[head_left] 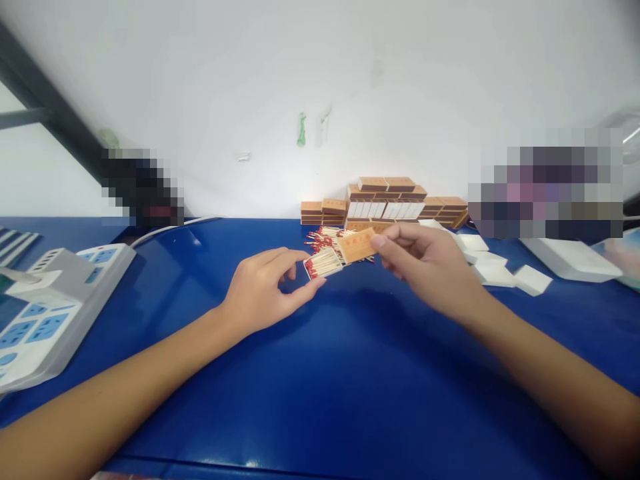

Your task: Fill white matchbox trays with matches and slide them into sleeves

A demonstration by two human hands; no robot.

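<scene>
My left hand (270,283) grips a small white matchbox tray (325,273) between thumb and fingers. Red-tipped matches (323,263) lie side by side in it, heads toward my left hand. With thumb and fingers, my right hand (425,263) pinches an orange matchbox sleeve (359,245). The sleeve's left end meets the right end of the tray, and most of the tray shows outside it. Just behind both parts, a loose pile of matches (330,235) lies on the blue table (340,387), partly hidden by the sleeve.
Stacked matchboxes (387,193) stand against the white wall (280,80). Folded white paper pieces (493,267) and a white box (575,260) lie at right. A power strip (55,313) with a plug sits at left, its cable (165,230) running behind. Pixelated patches cover both sides.
</scene>
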